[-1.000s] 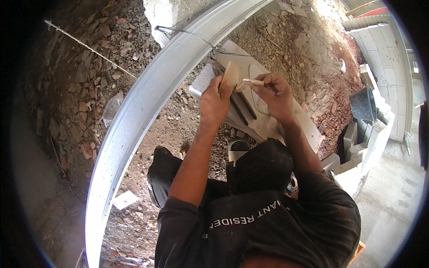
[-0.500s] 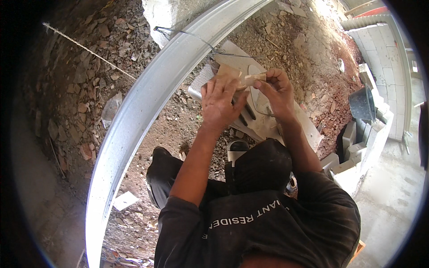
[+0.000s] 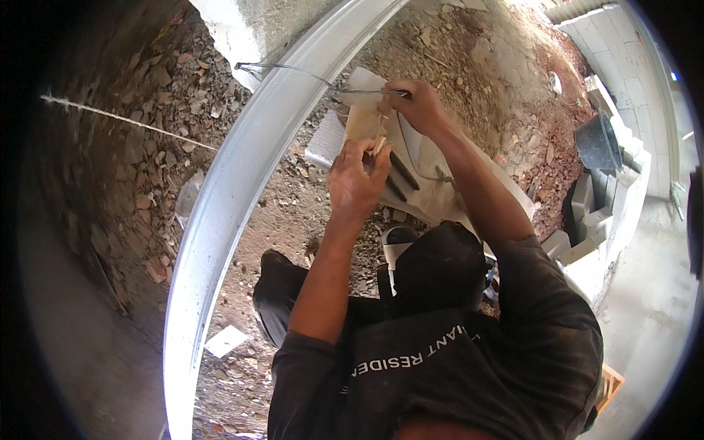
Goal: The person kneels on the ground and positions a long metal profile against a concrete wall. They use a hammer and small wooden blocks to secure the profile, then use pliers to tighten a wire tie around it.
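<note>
My left hand [image 3: 356, 182] is closed around a small pale piece of wood [image 3: 380, 144], its fingers bent at the edge of a light-brown flat board [image 3: 361, 123]. My right hand [image 3: 419, 108] reaches farther forward, fingers pinched together beside the end of a thin wire [image 3: 356, 92]. A pale blurred bit shows just under those fingertips; what they grip cannot be made out. Two dark rods [image 3: 404, 177] lie side by side to the right of my left hand, on a large pale sheet [image 3: 440, 196]. A thin cord curves over this sheet.
A long curved-looking metal channel [image 3: 242, 172] crosses at left, the wire looped over it. Rubble [image 3: 158, 139] covers the ground, with a taut rope [image 3: 132, 123] above it. A dark bucket [image 3: 598, 141] and pale blocks [image 3: 587, 224] stand at right.
My right hand has moved forward and left, away from the wood piece, up to the wire's end. My left hand has gone from lying flattish on the board to gripping the wood piece.
</note>
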Action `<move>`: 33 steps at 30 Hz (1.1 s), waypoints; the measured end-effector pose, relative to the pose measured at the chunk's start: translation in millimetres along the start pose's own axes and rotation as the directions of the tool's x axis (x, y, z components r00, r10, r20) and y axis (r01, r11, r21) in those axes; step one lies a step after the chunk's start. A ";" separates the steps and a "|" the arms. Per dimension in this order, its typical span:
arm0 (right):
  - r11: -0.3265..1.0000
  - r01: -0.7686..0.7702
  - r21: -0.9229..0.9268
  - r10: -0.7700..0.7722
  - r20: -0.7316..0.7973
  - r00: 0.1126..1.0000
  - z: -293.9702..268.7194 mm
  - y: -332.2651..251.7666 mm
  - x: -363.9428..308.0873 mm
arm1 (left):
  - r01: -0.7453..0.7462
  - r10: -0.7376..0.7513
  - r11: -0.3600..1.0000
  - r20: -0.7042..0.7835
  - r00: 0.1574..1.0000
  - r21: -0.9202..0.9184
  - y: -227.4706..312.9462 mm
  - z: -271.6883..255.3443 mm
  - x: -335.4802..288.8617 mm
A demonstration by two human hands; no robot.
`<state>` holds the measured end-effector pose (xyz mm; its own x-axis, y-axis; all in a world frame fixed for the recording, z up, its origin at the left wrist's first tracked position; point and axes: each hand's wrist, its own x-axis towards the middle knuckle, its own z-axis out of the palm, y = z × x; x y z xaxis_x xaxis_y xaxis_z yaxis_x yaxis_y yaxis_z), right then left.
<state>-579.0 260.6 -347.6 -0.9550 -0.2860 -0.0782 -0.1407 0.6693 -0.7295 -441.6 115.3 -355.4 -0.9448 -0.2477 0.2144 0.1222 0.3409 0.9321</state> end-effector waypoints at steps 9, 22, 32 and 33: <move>0.953 -0.172 -0.250 0.162 -0.062 0.985 -60.1 -12.3 -86.5 | -0.087 0.096 0.989 0.067 0.993 -0.120 -0.1 3.5 -2.7; 0.916 -0.358 -0.180 0.328 -0.175 0.928 -73.2 13.2 -208.0 | 0.184 -0.064 0.834 0.239 0.969 -0.520 16.6 39.3 -18.1; 0.737 -0.305 0.603 0.483 -0.155 0.862 -105.1 1.9 -232.4 | 0.224 -0.084 0.934 0.439 0.895 -0.280 30.7 66.1 -20.3; 0.702 -0.379 0.603 0.539 -0.102 0.836 -100.2 11.9 -240.4 | 0.181 -0.060 0.953 0.435 0.898 -0.242 28.3 71.2 -21.9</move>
<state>-377.2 406.0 -269.4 -0.9010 0.1916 -0.3893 0.4205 0.1645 -0.8923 -439.2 194.9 -354.5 -0.9884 0.1515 0.0100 0.0193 0.0603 0.9980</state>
